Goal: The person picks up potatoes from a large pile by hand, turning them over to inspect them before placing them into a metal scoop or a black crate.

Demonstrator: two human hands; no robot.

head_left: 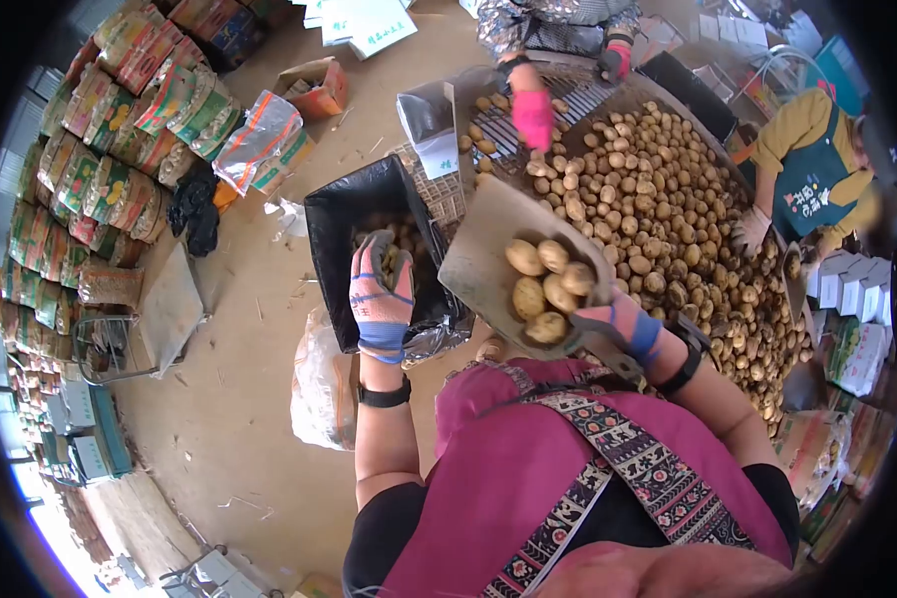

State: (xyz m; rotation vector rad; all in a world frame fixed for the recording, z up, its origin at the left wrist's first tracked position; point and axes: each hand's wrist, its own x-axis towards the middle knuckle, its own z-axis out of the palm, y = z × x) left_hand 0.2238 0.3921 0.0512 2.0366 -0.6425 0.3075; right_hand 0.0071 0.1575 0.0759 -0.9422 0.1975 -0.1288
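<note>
My right hand [623,324], in a pink and blue work glove, grips a wide scoop [483,234] at its near right end. Several yellow-brown potatoes [530,297] lie in the scoop, which is held beside a box lined with a black plastic bag [337,224]. Over that box is my left hand [381,304], gloved the same way with a dark grey palm. Its fingers are curved and its thumb stands apart from them. Potatoes [409,234] show in the box below, partly hidden by this hand.
A large potato heap [658,209] spreads over a slatted table [593,95]. One co-worker's pink glove [533,120] reaches in at the far side; another co-worker's pale glove [752,229] touches the heap at right. Stacked sacks [120,120] and a platform scale [174,299] stand left.
</note>
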